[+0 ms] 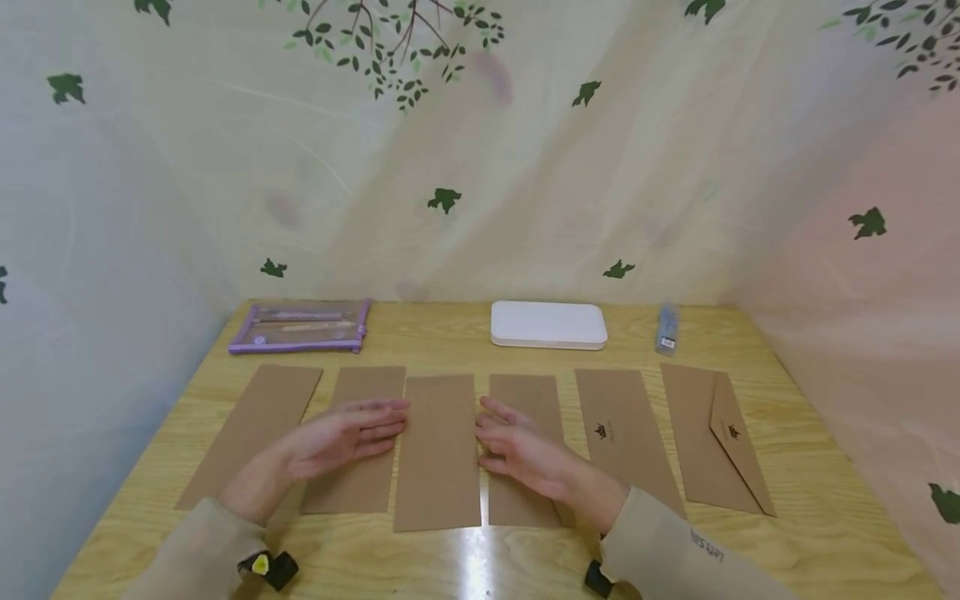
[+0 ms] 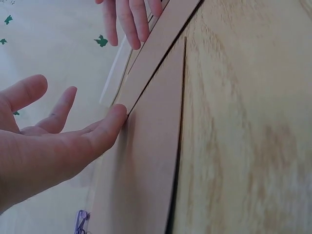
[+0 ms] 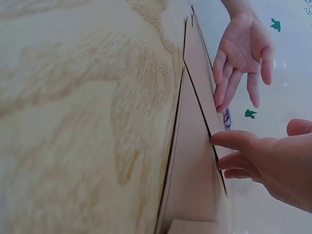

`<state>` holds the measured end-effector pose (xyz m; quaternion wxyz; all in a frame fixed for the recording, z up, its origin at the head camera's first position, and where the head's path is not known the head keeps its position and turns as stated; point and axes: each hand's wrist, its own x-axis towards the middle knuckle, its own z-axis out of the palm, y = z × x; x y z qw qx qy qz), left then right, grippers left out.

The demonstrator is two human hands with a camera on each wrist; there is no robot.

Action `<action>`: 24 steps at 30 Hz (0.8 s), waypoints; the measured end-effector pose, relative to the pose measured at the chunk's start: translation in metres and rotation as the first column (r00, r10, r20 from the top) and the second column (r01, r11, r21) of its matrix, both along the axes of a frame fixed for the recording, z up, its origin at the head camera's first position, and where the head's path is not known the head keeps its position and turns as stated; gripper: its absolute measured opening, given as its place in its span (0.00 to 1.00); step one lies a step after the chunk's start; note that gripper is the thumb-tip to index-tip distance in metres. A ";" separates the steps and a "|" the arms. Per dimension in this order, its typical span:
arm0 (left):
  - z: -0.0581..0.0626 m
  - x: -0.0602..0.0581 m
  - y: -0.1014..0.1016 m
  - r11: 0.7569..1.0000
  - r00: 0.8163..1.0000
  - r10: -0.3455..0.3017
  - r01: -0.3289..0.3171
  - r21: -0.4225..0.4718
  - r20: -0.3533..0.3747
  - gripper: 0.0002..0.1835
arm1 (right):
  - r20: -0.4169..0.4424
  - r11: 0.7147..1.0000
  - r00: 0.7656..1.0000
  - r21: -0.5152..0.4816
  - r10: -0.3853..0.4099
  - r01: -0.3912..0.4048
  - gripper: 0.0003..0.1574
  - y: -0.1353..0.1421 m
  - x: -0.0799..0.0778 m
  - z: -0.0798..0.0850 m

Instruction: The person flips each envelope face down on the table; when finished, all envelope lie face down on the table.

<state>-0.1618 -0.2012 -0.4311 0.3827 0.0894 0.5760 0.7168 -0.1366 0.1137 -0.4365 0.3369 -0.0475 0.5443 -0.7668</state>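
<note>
Several brown paper envelopes lie in a row on the wooden table. On either side of the middle envelope (image 1: pixel 438 454) are my two hands, fingers extended. The left hand (image 1: pixel 348 437) is over the envelope (image 1: pixel 348 492) to its left, with fingertips at the middle one's left edge. My right hand (image 1: pixel 528 450) hovers over the envelope (image 1: pixel 521 508) on the other side, its fingertips close to the middle envelope's right edge. In the right wrist view, the right hand (image 3: pixel 268 161) has its fingertips by an envelope's edge (image 3: pixel 195 165). Neither hand grips anything.
At the far left stands a purple-edged clear pencil pouch (image 1: pixel 300 337) with pens inside. A white case (image 1: pixel 548 325) and a small blue-grey packet (image 1: pixel 667 330) lie along the back. Other envelopes are at far left (image 1: pixel 247 433), right (image 1: pixel 626 425) and far right (image 1: pixel 701 442), the last with its flap showing.
</note>
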 end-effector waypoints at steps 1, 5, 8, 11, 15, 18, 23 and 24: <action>0.000 0.000 0.000 1.000 1.000 0.000 0.000 -0.001 -0.001 0.35 | 0.000 1.000 1.000 -0.001 0.002 -0.002 0.49 0.000 0.000 0.000; 0.000 -0.001 0.000 1.000 1.000 -0.006 0.006 -0.002 -0.004 0.35 | 0.003 1.000 1.000 -0.001 0.005 -0.005 0.48 0.000 -0.001 -0.001; 0.001 -0.002 0.000 1.000 1.000 -0.012 0.012 0.002 -0.010 0.35 | -0.010 1.000 1.000 0.013 0.010 -0.010 0.48 0.001 -0.001 -0.001; 0.005 -0.004 0.001 1.000 1.000 -0.017 0.017 0.019 -0.012 0.34 | -0.042 0.999 0.999 0.032 0.029 -0.028 0.49 0.004 -0.001 0.003; 0.013 -0.007 0.010 0.997 0.999 -0.036 0.036 0.075 0.002 0.33 | -0.092 0.998 0.995 0.059 0.043 -0.038 0.49 0.014 -0.004 0.013; 0.016 -0.008 0.020 0.992 0.999 -0.047 0.045 0.116 0.009 0.32 | -0.132 0.996 0.990 0.086 0.044 -0.032 0.47 0.025 -0.007 0.019; 0.010 -0.010 0.046 0.988 0.999 -0.050 0.047 0.146 0.018 0.29 | -0.200 0.993 0.980 0.118 0.020 0.004 0.42 0.048 -0.009 0.023; 0.009 -0.010 0.053 0.988 0.998 -0.053 0.049 0.149 0.025 0.29 | -0.203 0.990 0.979 0.137 0.012 0.016 0.41 0.053 -0.009 0.024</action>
